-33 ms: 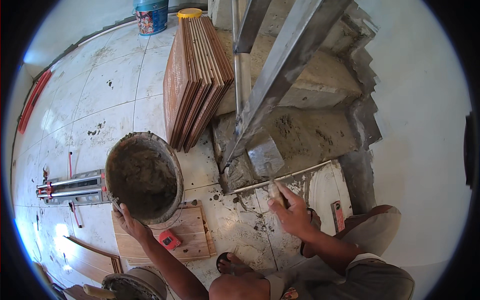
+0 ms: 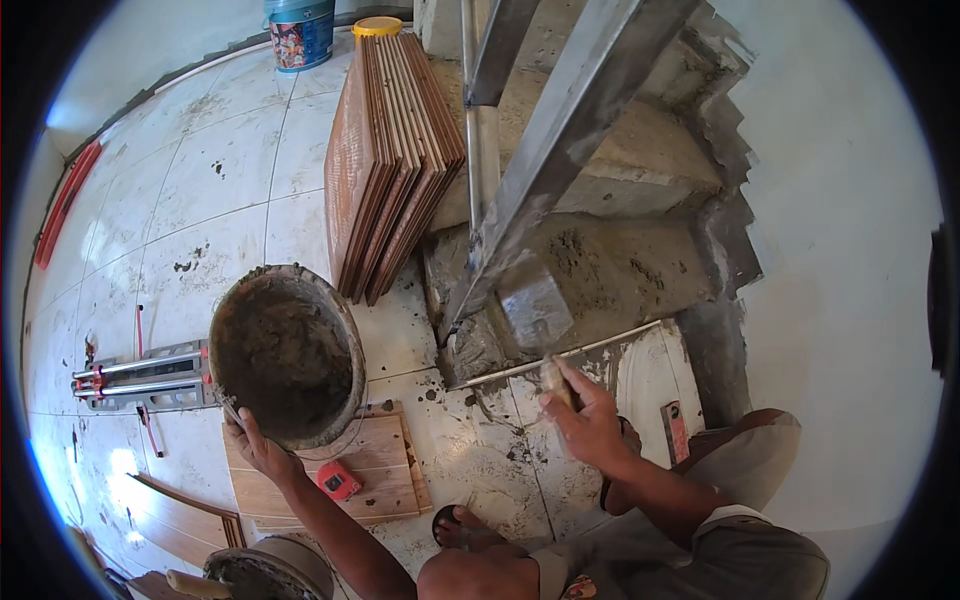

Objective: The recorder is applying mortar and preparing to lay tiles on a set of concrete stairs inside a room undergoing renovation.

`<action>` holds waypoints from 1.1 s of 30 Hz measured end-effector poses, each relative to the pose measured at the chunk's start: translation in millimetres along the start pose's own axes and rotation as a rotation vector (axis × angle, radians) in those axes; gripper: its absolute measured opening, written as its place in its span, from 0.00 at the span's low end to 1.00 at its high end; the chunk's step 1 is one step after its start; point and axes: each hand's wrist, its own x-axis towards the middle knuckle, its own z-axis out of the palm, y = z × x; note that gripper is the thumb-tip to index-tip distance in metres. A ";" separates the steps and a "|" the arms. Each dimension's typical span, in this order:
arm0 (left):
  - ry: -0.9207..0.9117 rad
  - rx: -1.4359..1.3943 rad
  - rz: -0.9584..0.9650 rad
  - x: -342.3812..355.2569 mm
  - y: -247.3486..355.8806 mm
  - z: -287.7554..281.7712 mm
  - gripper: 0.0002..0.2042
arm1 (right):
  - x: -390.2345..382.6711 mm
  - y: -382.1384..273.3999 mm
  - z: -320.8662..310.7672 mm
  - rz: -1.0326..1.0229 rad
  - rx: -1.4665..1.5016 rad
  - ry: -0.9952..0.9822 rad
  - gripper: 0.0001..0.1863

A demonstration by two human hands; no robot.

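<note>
- Right hand [image 2: 585, 415]: we see its fingers clamped around the handle of a trowel [image 2: 536, 303], whose broad, smeared blade lies over the lowest stair step [image 2: 625, 260], just beside the foot of a slanting metal post [image 2: 570, 130].
- Left hand [image 2: 262, 450]: its fingers appear closed on the near-left rim of a bucket [image 2: 352, 325] of grey mortar [image 2: 290, 350], left of the stair.
- For an even face, we would keep the blade nearly flat, its leading edge slightly raised, and draw it in long, overlapping strokes under steady pressure.
- Around the post's foot, we judge a blade corner and shorter passes safer, pressing mortar into the angle without knocking the metal.
- Along the pale strip [image 2: 620, 335] at the step's front, we would use a light touch, lest the edge shift or crumble.
- Hidden from us: the blade's underside, so we cannot tell how much mortar it carries or whether it fully touches the step; the left fingertips are partly lost at the rim.
- The post screens part of the step, and a second bucket [image 2: 322, 560] is cut across by the dark fisheye border below.
</note>
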 end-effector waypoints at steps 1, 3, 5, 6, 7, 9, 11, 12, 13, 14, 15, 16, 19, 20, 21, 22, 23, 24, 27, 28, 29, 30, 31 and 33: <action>0.028 0.017 -0.009 -0.2 -0.1 -0.1 0.21 | 3.6 -0.4 -5.8 0.002 -0.003 0.003 0.30; 0.055 0.034 -0.015 -0.3 -0.5 0.0 0.22 | 11.1 -3.6 -17.2 0.145 0.116 0.047 0.31; 0.042 0.010 -0.016 0.3 -0.4 -0.1 0.23 | 17.5 -8.4 -23.3 0.052 0.096 0.043 0.32; 0.028 0.027 -0.007 0.3 -0.4 0.0 0.23 | 17.1 -11.9 -26.4 0.114 0.156 -0.046 0.32; 0.028 0.029 -0.007 0.4 -0.4 0.1 0.23 | 16.3 -15.1 -28.1 0.185 0.236 -0.130 0.32; 0.011 0.028 -0.010 0.6 -0.5 0.8 0.24 | 13.1 -19.2 -26.6 0.211 0.218 -0.158 0.32; 0.049 0.052 -0.014 0.1 -0.8 0.9 0.24 | 10.9 -19.0 -27.1 0.250 0.220 -0.186 0.32; 0.037 0.031 -0.015 0.2 -0.9 0.8 0.25 | 10.5 -17.0 -28.1 0.252 0.206 -0.207 0.32; 0.027 0.052 -0.005 0.3 -1.2 0.7 0.25 | 11.2 -13.6 -30.1 0.256 0.207 -0.234 0.32; 0.023 0.045 -0.008 0.2 -1.2 0.0 0.24 | 12.5 -9.3 -34.2 0.255 0.196 -0.230 0.32; 0.024 0.041 -0.012 0.2 -1.4 -0.7 0.24 | 14.6 -4.2 -40.5 0.265 0.194 -0.197 0.32; 0.031 0.044 -0.010 0.4 -1.8 -1.4 0.24 | 15.6 0.9 -48.2 0.317 0.184 -0.166 0.32; 0.027 0.045 0.000 1.0 -3.8 -2.4 0.24 | 19.8 13.9 -72.7 0.197 0.141 -0.020 0.31; 0.041 0.023 -0.012 1.4 -5.6 -1.7 0.25 | 19.0 15.8 -79.7 0.214 0.120 -0.026 0.31; 0.081 -0.011 -0.040 2.6 -6.5 -1.5 0.25 | 15.7 15.5 -85.9 0.124 0.012 0.061 0.31; 0.035 -0.075 -0.034 2.5 -8.2 -1.1 0.24 | 12.0 14.7 -87.2 0.034 -0.093 0.141 0.30; -0.004 -0.108 -0.016 2.9 -9.5 -1.0 0.23 | 7.3 12.5 -86.2 0.025 -0.085 0.101 0.30; 0.021 -0.122 -0.024 4.3 -10.7 -0.8 0.23 | -0.9 6.6 -87.3 -0.156 -0.268 0.132 0.30; -0.043 -0.146 -0.007 15.6 -10.0 0.1 0.24 | -20.3 -15.9 -67.1 -0.433 -0.441 0.043 0.30; -0.077 -0.211 -0.016 20.3 -8.3 0.5 0.25 | -19.2 -24.9 -58.6 -0.533 -0.399 -0.034 0.30; -0.049 -0.236 -0.014 26.9 -5.8 1.5 0.23 | -11.9 -33.9 -47.3 -0.518 -0.446 -0.084 0.30; -0.028 -0.318 -0.058 31.3 -2.0 2.0 0.24 | -5.7 -43.2 -29.5 -0.594 -0.451 -0.194 0.30; 0.004 -0.283 -0.022 35.5 2.6 2.6 0.24 | 1.3 -53.9 -9.7 -0.655 -0.433 -0.298 0.29; -0.085 -0.286 -0.069 37.5 10.7 5.4 0.28 | 23.6 -77.9 29.8 -0.689 -0.500 -0.362 0.29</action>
